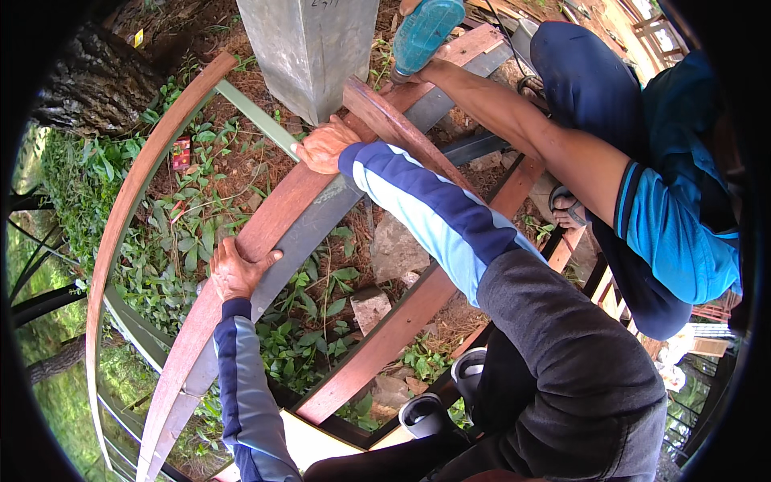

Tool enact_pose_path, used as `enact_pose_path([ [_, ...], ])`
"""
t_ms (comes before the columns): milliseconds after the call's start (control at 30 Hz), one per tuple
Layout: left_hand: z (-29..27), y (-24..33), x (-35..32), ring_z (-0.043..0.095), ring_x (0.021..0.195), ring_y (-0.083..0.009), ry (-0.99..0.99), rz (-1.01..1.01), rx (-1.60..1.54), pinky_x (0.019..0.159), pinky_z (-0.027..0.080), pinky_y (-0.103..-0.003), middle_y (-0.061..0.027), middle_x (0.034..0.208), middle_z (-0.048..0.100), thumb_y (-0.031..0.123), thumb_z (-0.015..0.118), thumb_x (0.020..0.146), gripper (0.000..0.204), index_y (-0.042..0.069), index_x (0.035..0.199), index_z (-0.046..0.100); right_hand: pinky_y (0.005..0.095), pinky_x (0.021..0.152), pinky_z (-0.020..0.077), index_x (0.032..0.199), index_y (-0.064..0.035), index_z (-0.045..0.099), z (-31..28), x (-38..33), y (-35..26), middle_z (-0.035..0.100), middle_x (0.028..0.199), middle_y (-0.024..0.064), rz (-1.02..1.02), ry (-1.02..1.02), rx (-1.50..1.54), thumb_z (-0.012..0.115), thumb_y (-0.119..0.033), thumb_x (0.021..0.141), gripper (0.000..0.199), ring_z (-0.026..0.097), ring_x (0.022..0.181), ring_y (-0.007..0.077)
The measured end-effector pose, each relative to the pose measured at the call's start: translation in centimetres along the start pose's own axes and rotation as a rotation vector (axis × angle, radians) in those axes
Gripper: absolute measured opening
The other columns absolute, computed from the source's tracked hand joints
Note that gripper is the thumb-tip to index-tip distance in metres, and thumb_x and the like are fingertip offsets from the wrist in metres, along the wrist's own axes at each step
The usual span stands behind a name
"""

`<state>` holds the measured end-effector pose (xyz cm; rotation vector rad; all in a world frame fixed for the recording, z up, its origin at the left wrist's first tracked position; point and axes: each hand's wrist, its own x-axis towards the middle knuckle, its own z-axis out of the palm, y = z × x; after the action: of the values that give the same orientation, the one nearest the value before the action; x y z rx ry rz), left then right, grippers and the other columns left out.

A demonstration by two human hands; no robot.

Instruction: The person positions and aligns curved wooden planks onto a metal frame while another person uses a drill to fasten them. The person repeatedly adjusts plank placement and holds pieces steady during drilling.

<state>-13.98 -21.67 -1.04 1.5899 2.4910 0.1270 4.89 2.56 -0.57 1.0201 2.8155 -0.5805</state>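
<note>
Far left: curved wood-topped rail (116, 217), standing apart from the work. Next, left hand (234, 269) on the reddish plank (277, 212), thumb spread away from the fingers. Plank lies along the grey metal beam (305, 229), running lower left to upper right. Right hand (325, 146) grips plank near the concrete post (309, 56); can't tell its finger spacing. Upper right: co-worker's teal drill (426, 36), nose down near plank.
</note>
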Motion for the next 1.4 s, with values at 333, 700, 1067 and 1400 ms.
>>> enact_pose_path([
  [333, 0.12, -0.02, 0.04, 0.060, 0.092, -0.0390, 0.002, 0.009, 0.000, 0.084, 0.046, -0.048, -0.0198, 0.094, 0.061, 0.078, 0.073, 0.048, 0.093, 0.001, 0.097, 0.054, 0.0582, 0.103, 0.0310, 0.081, -0.0031, 0.070, -0.56, 0.04, -0.16, 0.068, 0.086, 0.0199, 0.016, -0.057, 0.003, 0.031, -0.038, 0.099, 0.056, 0.063, 0.092, 0.0388],
  [700, 0.12, 0.04, 0.07, 0.059, 0.093, -0.0391, 0.001, 0.007, 0.001, 0.086, 0.045, -0.047, -0.0203, 0.095, 0.060, 0.078, 0.072, 0.048, 0.094, 0.000, 0.098, 0.054, 0.0587, 0.101, 0.0327, 0.081, -0.0041, 0.071, -0.41, 0.00, -0.04, 0.068, 0.087, 0.0202, 0.004, -0.019, -0.001, 0.033, -0.038, 0.098, 0.054, 0.063, 0.091, 0.0400],
  [1067, 0.00, 0.08, 0.08, 0.059, 0.092, -0.0387, -0.021, 0.002, 0.002, 0.085, 0.045, -0.047, -0.0198, 0.094, 0.060, 0.079, 0.072, 0.048, 0.093, 0.000, 0.095, 0.053, 0.0592, 0.102, 0.0320, 0.081, -0.0030, 0.071, -0.34, 0.10, -0.04, 0.068, 0.088, 0.0204, 0.013, -0.037, -0.016, 0.031, -0.038, 0.098, 0.055, 0.063, 0.093, 0.0402],
  [1400, 0.46, -0.22, 0.00, 0.059, 0.088, -0.0383, 0.042, 0.040, 0.004, 0.083, 0.046, -0.047, -0.0192, 0.091, 0.060, 0.076, 0.074, 0.049, 0.089, 0.001, 0.092, 0.052, 0.0549, 0.099, 0.0328, 0.077, -0.0032, 0.070, 0.07, 0.21, 0.09, 0.066, 0.082, 0.0207, 0.019, -0.011, 0.014, 0.030, -0.040, 0.099, 0.058, 0.061, 0.089, 0.0373],
])
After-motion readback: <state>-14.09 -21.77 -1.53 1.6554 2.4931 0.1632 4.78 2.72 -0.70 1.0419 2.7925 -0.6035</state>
